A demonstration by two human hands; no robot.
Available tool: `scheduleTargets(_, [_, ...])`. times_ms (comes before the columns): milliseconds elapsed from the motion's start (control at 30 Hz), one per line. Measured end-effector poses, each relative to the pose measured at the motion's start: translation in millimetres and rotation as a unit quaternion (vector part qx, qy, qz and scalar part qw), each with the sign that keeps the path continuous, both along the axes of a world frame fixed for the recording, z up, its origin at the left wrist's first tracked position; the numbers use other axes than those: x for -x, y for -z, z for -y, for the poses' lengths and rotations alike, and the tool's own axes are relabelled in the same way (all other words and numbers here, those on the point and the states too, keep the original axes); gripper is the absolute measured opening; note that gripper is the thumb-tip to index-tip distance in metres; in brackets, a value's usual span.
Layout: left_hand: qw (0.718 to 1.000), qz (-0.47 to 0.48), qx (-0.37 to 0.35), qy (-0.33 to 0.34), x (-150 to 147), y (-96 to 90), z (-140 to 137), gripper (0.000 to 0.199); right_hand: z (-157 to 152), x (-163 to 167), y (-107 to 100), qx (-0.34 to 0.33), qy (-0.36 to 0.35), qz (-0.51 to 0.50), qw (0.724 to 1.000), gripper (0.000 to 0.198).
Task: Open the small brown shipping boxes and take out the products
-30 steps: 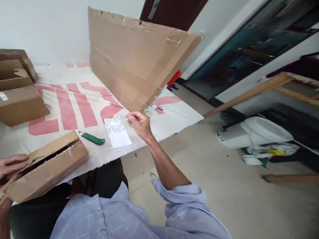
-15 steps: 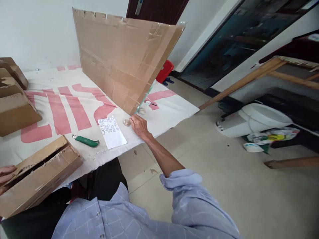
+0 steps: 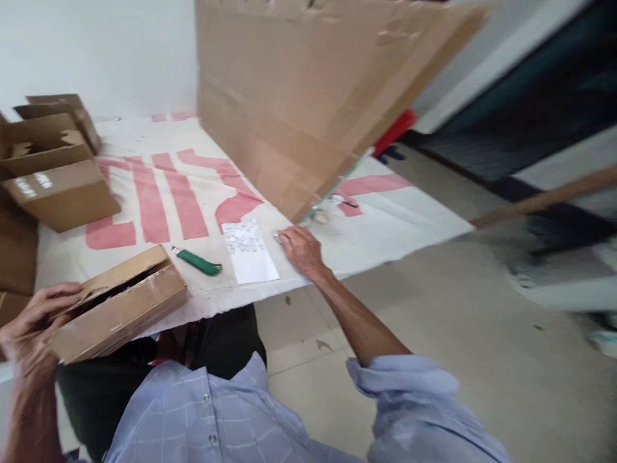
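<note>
Red lettering [image 3: 180, 199] on cloth [image 3: 414, 218], unreadable; left fingers [image 3: 54, 298] grip cardboard box [image 3: 123, 312].

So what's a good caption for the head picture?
Left hand holding a cardboard box, with a green utility knife nearby.

The left hand [image 3: 31, 328] is holding the left end of a narrow cardboard box [image 3: 125, 312], and its grip is pressing on the top flap. The right hand [image 3: 304, 252] is resting on the cloth-covered worktop [image 3: 400, 222], beside a marked paper [image 3: 253, 260]; what its fingertips are touching is too blurred to tell. A green knife [image 3: 198, 262] is lying between box and paper. Behind, a large cardboard sheet [image 3: 289, 109] is standing.
</note>
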State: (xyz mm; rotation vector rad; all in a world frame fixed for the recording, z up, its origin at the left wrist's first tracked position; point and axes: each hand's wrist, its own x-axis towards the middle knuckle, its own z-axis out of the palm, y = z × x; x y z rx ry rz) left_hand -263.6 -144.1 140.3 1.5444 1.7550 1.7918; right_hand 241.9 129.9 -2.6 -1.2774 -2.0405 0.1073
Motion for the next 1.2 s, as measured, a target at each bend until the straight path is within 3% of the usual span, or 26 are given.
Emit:
scheduleTargets(233, [0.999, 0.007, 0.004, 0.031, 4.9, 9.4, 5.4, 0.011, -15.3, -3.1, 23.3, 0.084, 0.103, -0.028, 0.991, 0.017])
scheduleTargets(433, [1.0, 0.009, 0.006, 0.027, 5.4, 12.0, 6.5, 0.008, -20.1, -6.4, 30.3, 0.105, 0.084, 0.007, 0.991, 0.028])
scheduleTargets(567, [0.999, 0.041, 0.018, 0.008, 1.3, 9.5, 4.3, 0.011, -19.0, -1.1, 28.9, 0.089, 0.081, 0.059, 0.991, 0.025])
scheduleTargets(833, [0.975, 0.197, 0.054, -0.083, -7.9, 1.0, -8.0, 0.038, -9.6, 4.0, 28.2, 0.085, 0.063, 0.083, 0.991, 0.038])
scheduleTargets(933, [0.968, 0.227, 0.066, -0.086, -7.6, 0.1, -14.8, 0.045, 1.4, 19.4, 8.9, 0.046, 0.103, 0.053, 0.992, 0.044])
scheduleTargets(1000, [0.966, 0.235, 0.071, -0.087, -7.0, 0.2, -19.1, 0.048, 16.1, 44.8, -16.3, 0.005, 0.085, 0.002, 0.996, 0.047])
scheduleTargets(1100, [0.963, 0.242, 0.072, -0.091, -5.9, 0.9, -24.2, 0.051, 52.0, 103.7, -66.2, 0.003, -0.1, -0.091, 0.991, 0.038])
scheduleTargets(1200, [0.963, 0.245, 0.069, -0.088, -3.9, 2.1, -27.8, 0.05, 92.9, 167.0, -112.4, 0.014, -0.288, -0.105, 0.952, 0.031])
